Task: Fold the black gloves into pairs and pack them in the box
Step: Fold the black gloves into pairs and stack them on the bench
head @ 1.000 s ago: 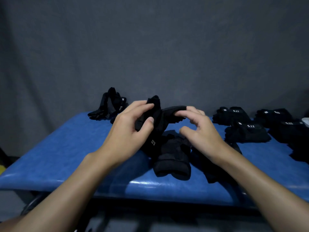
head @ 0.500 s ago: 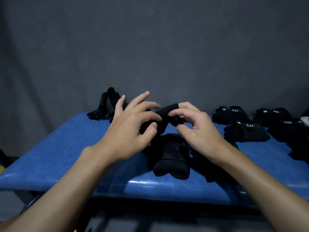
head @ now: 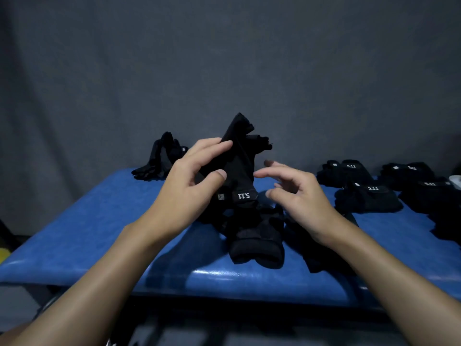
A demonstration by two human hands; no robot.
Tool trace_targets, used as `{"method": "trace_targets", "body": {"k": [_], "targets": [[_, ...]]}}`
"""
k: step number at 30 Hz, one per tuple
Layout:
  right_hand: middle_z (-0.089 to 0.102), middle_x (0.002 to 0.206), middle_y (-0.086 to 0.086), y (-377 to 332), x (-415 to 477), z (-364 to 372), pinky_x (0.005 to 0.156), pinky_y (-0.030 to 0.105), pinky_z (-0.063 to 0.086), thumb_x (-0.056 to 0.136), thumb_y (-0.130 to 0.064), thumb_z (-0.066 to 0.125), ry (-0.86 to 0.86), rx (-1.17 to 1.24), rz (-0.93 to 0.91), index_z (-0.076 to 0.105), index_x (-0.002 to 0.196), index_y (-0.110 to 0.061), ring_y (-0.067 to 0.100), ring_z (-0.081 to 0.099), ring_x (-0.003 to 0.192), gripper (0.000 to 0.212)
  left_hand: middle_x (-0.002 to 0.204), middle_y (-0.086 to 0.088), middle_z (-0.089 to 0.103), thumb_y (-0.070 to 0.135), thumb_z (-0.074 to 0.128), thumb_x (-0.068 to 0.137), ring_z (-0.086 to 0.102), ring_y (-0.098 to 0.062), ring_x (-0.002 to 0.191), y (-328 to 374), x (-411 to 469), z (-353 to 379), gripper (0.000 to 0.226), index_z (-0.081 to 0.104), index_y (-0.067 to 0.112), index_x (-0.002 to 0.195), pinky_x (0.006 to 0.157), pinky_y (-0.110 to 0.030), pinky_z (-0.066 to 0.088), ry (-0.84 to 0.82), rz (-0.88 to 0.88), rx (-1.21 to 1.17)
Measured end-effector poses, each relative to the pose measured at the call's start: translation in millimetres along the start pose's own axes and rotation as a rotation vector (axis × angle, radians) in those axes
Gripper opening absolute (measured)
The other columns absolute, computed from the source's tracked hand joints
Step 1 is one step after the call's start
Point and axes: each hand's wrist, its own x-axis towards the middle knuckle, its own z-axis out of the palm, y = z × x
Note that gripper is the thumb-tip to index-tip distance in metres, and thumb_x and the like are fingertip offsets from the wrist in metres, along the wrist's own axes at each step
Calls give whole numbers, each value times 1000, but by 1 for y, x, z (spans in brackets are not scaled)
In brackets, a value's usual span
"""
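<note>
Black glove [head: 239,168] is up off the table right now, gripped in the left hand [head: 189,196]. The thumb is on the near side and the fingers wrap over the far side, so it's a proper hold. It stands more or less upright with its finger ends pointing up, and the tab at the bottom reads 5.11 upside down.

Meanwhile the right hand [head: 299,196] is just beside it, fingers loosely curled and holding nothing. Its fingertips are close to the fabric, but I honestly can't tell if they touch.

Both hands hover over the blue padded table [head: 74,236]. Right below them a bunched-up second glove [head: 257,243] lies on the blue, and a third glove [head: 321,255] lies flat, partly under the right wrist.

Back left there's a loose heap of gloves [head: 162,158] near the table's far edge. Off to the right sit the folded pairs [head: 366,198], several close together, some with white logos facing up. Grey cloth backdrop [head: 224,58] hangs behind everything.
</note>
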Motion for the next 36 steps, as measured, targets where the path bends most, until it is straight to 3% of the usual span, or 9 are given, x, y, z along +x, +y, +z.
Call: {"method": "trace_targets", "body": {"k": [2, 9, 13, 19, 24, 27, 29, 32, 36], "targets": [[70, 116, 3, -2, -1, 0, 95, 28, 48, 83, 10, 60, -5, 44, 20, 73, 99, -31, 21, 61, 113, 46, 138, 11, 52, 14, 52, 85, 46, 5, 128, 1, -1, 2, 49, 60, 18, 133, 100, -10, 34, -27, -22, -67], [71, 113, -2, 2, -4, 3, 103, 29, 46, 81, 0, 64, -28, 167, 135, 74, 98, -31, 4, 58, 119, 37, 139, 13, 51, 10, 50, 82, 50, 4, 123, 2, -6, 7, 53, 61, 19, 133, 90, -6, 37, -87, -65, -185], [71, 108, 12, 5, -4, 3, 93, 37, 51, 71, -14, 62, -47, 251, 202, 75, 99, -29, 24, 67, 102, 35, 135, 12, 55, 5, 49, 81, 51, 5, 124, 5, -5, 9, 51, 64, 16, 128, 90, -7, 39, -121, -61, -243], [60, 84, 10, 6, -1, 1, 74, 26, 47, 73, -7, 61, -11, 346, 229, 72, 94, -20, 13, 60, 77, 27, 130, 12, 60, 3, 48, 78, 53, 3, 123, 1, -4, 10, 49, 68, 16, 121, 91, -8, 40, -110, -75, -260], [71, 101, 20, 1, -3, -3, 84, 38, 53, 74, -8, 62, 1, 326, 236, 69, 108, -19, 22, 67, 88, 37, 132, 13, 57, 8, 57, 85, 50, 8, 123, -4, -3, 11, 43, 65, 18, 126, 93, -8, 38, -50, -84, -180], [65, 96, 4, -2, -8, -4, 66, 18, 50, 87, 4, 61, 11, 193, 213, 63, 121, -17, 0, 63, 69, 40, 129, 21, 52, 3, 63, 92, 52, 12, 116, -7, -3, 15, 42, 61, 17, 132, 89, -9, 42, -61, -118, -96], [58, 112, 0, -4, -12, -4, 60, 13, 48, 90, 5, 60, 8, 155, 227, 60, 126, -13, -3, 65, 68, 40, 129, 17, 51, 7, 67, 91, 50, 12, 117, -11, -3, 16, 47, 57, 15, 137, 96, -13, 43, -82, -126, 3], [58, 127, 10, -2, -16, -5, 76, 25, 56, 91, -6, 64, -51, 84, 303, 56, 133, -18, 12, 71, 93, 44, 130, 14, 52, 16, 69, 90, 49, 11, 118, -17, -5, 17, 50, 56, 15, 138, 101, -11, 39, -159, -156, 93], [62, 124, 10, -2, -24, -6, 90, 31, 55, 90, -17, 67, -102, -106, 365, 55, 135, -20, 16, 69, 97, 46, 128, 19, 53, 25, 69, 90, 50, 9, 118, -23, -9, 19, 48, 57, 19, 136, 102, -11, 39, -257, -220, 150]]}}
